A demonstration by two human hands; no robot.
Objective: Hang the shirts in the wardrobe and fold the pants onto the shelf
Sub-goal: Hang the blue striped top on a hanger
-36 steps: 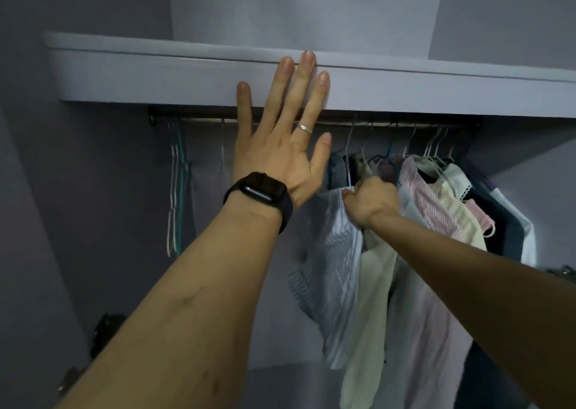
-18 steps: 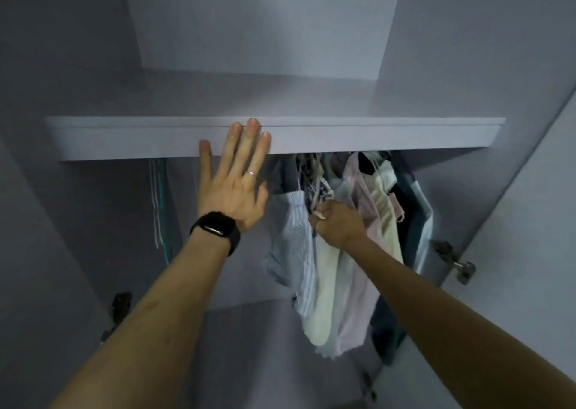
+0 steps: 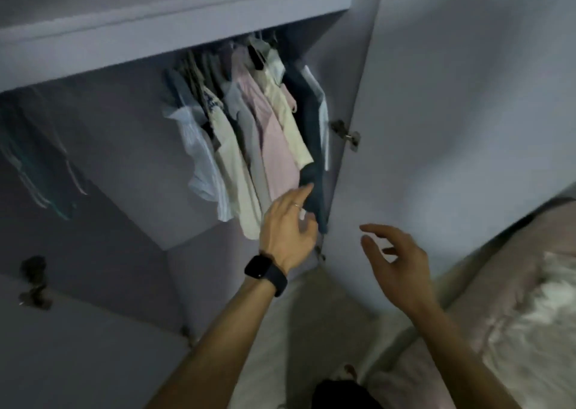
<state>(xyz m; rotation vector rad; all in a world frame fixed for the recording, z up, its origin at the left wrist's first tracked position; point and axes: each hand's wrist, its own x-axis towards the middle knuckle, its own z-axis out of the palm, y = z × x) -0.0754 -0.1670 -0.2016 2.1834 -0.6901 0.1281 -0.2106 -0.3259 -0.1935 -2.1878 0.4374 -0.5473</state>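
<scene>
The shirts (image 3: pixel 249 147) hang bunched together at the right end of the wardrobe (image 3: pixel 124 159), under the shelf (image 3: pixel 156 34): pale striped, cream, grey and pink ones side by side, with a dark garment (image 3: pixel 311 159) and a white one at the far right against the side wall. A few bare hangers (image 3: pixel 37 172) hang well apart at the left end, blurred. The left hand (image 3: pixel 286 231) reaches up to the lower edge of the dark garment with straight, spread fingers; its grip is wide and holds nothing, and whether the fingertips touch the cloth cannot be told. It wears a ring (image 3: pixel 297 204) on one finger and a black watch (image 3: pixel 265 273) on the wrist. The right hand (image 3: pixel 396 259) hovers in front of the open door (image 3: pixel 467 97), apart from the clothes, fingers loosely curved, its grip wide and holding nothing. A metal hinge (image 3: pixel 346 134) sits where the door meets the wardrobe's side wall. A bed (image 3: pixel 514 315) with a pinkish cover lies at the lower right, beside the pale floor (image 3: pixel 311 315).
</scene>
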